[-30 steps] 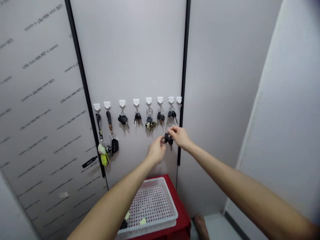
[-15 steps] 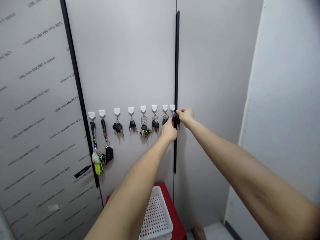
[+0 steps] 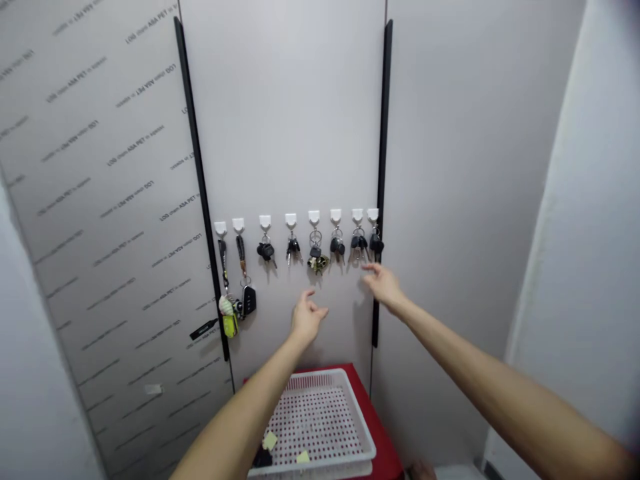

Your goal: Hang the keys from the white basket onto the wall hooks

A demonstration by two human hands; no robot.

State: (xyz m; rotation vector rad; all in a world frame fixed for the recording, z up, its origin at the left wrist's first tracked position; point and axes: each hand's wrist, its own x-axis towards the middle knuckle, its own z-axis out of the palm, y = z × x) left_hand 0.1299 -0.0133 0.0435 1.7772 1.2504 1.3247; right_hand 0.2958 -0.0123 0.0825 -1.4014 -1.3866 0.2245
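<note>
My left hand (image 3: pixel 306 319) is in front of the cabinet door, below the row of keys, with thumb and fingers apart and nothing in it. Just under the rightmost keys is my right hand (image 3: pixel 384 285), its fingers stretched forward and apart, holding nothing. The rightmost bunch of keys (image 3: pixel 376 243) hangs from a white hook (image 3: pixel 373 215) beside a black handle strip. Left of it hangs another key bunch (image 3: pixel 359 241), nearest to my right fingertips. A bunch with a patterned charm (image 3: pixel 318 263) hangs above my left hand.
A white perforated basket (image 3: pixel 369 445) stands on a red surface (image 3: pixel 385 437) below, with yellow paper pieces (image 3: pixel 270 441) and something dark inside. At the left, a black car key fob (image 3: pixel 249 300) and a yellow-green key case (image 3: pixel 230 325) hang on straps. Long black handles (image 3: pixel 385 120) edge the doors.
Both hands have come away from the rightmost keys and dropped lower, my left hand also leftward. The keys now hang free on the hook. The view has shifted, showing more of the basket.
</note>
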